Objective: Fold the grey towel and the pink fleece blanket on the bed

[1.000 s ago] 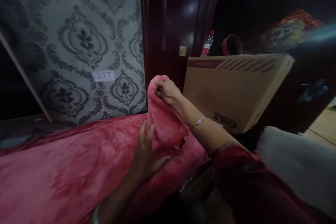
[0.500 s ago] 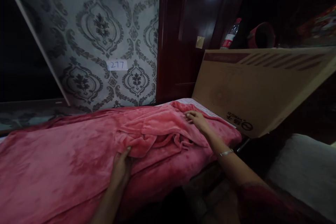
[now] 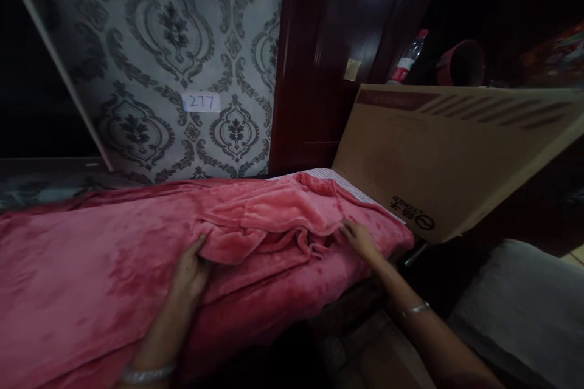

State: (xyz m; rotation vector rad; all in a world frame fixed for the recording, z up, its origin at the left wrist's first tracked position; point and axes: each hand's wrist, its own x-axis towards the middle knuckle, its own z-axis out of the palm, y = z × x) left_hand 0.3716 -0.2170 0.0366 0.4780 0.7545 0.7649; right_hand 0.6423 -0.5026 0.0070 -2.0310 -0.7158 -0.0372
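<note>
A bunched piece of pink plush cloth (image 3: 283,209) lies in folds on top of a pink plush blanket (image 3: 82,267). Whether the bunched piece is a garment or part of the blanket I cannot tell. My left hand (image 3: 194,267) grips its near left edge, thumb on top and the fingers hidden underneath. At the right end of the folds, my right hand (image 3: 360,240) is closed with its fingertips pinching the cloth's edge. A small twisted fold hangs between the two hands.
A large cardboard box (image 3: 438,158) stands at the right end of the bedding, with a plastic bottle (image 3: 406,61) and a red round container (image 3: 460,64) above its top edge. Patterned wallpaper (image 3: 168,30) and a dark red door (image 3: 314,61) are behind. A grey cushioned seat (image 3: 524,310) is at lower right.
My right hand has come down and toward me from the upper folds to the cloth's right edge, closing on it. My left hand has shifted slightly left with the cloth's edge.
</note>
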